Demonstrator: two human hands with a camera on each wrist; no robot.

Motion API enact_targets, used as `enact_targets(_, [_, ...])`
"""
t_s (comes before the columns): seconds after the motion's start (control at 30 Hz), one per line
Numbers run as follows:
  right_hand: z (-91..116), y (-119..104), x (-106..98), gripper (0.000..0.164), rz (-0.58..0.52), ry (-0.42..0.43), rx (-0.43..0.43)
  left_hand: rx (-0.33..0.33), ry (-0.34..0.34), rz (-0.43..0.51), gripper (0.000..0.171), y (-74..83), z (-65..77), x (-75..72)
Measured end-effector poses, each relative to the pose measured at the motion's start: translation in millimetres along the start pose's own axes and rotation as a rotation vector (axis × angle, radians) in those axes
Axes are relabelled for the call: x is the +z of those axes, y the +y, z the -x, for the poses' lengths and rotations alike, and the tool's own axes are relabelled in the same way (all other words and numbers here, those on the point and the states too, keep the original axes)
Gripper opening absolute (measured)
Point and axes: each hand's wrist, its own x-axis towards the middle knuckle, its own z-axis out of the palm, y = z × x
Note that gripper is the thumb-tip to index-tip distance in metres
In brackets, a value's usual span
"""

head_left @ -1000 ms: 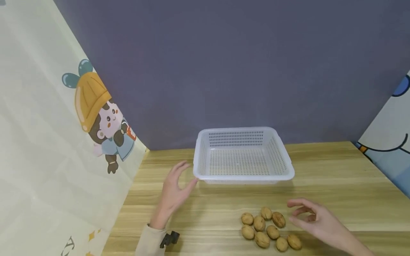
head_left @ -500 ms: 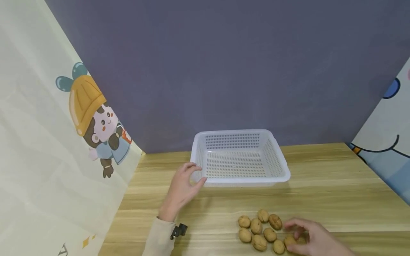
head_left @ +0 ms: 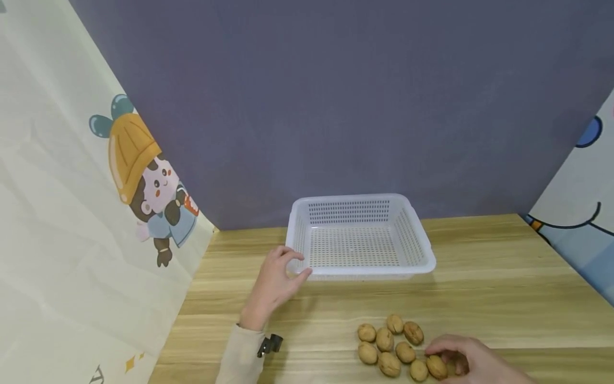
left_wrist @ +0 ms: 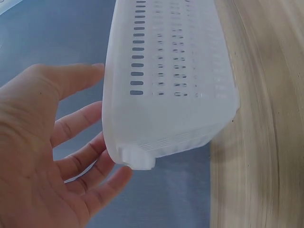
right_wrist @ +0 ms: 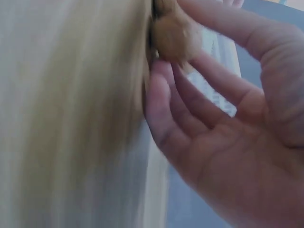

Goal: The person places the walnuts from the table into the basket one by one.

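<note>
A white plastic basket point(head_left: 355, 271) with slotted walls stands on the wooden table. At its near left corner my left hand point(head_left: 274, 285) holds the rim, thumb at the front and fingers at the left side. The left wrist view shows these fingertips against the rim of the basket point(left_wrist: 175, 114). My right hand point(head_left: 472, 358) is low at the right of a group of walnuts point(head_left: 385, 340). Its fingers and thumb are around the rightmost walnut point(head_left: 436, 367), which lies at table level. In the right wrist view a walnut point(right_wrist: 173, 38) sits between thumb and fingers.
The wood-grain table point(head_left: 499, 288) runs back to a dark grey-blue wall point(head_left: 336, 106). A pale sheet with a cartoon figure point(head_left: 165, 186) hangs at the left, and another printed sheet point(head_left: 582, 192) at the right. A black clip point(head_left: 270, 345) is on the left wrist.
My left hand has moved right onto the basket's corner. My right hand has come down to the rightmost walnut, and its fingers have closed around it. The head view has shifted slightly.
</note>
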Motion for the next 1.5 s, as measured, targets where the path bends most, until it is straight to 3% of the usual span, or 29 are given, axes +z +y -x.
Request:
enact_targets(0.17, [5.2, 0.9, -4.0, 0.040, -0.135, -0.055, 0.046, 0.028, -0.005, -0.062, 0.034, -1.0, -0.9, 0.7])
enact_targets(0.33, [6.0, 1.4, -4.4, 0.037, -0.130, -0.050, 0.088, 0.055, -0.014, -0.119, 0.030, -3.1, -1.0, 2.4])
enact_targets(0.5, [3.1, -3.6, -3.5, 0.033, -0.107, -0.043, 0.103, 0.044, -0.026, -0.118, 0.030, -3.9, -1.3, 3.4])
enact_targets(0.63, [-0.8, -11.3, -7.7, 0.030, -0.025, -0.025, 0.109, 0.019, -0.037, -0.101, 0.030, -3.2, -1.5, 2.4])
enact_targets(0.77, [-6.2, -27.6, -17.8, 0.030, 0.154, 0.009, 0.122, 0.016, -0.036, -0.089, 0.030, -3.6, -1.3, 2.4])
enact_targets(1.0, [-26.8, -57.8, -31.7, 0.031, 0.408, 0.116, -0.009, 0.007, -0.040, -0.067, 0.029, -4.3, -1.1, 1.8])
enact_targets(1.17, [-44.8, -84.4, -42.2, 0.032, 0.454, 0.200, -0.071, 0.006, -0.046, -0.054, 0.030, -2.6, -1.2, 1.4])
enact_targets(1.33, [-69.7, -114.1, -60.1, 0.035, 0.399, 0.224, 0.026, -0.002, -0.049, -0.039, 0.030, -2.6, -0.8, 1.1])
enact_targets(1.5, [-98.7, -126.4, -76.5, 0.041, 0.412, 0.258, 0.079, -0.015, -0.054, -0.019, 0.030, -2.4, 0.3, -0.1])
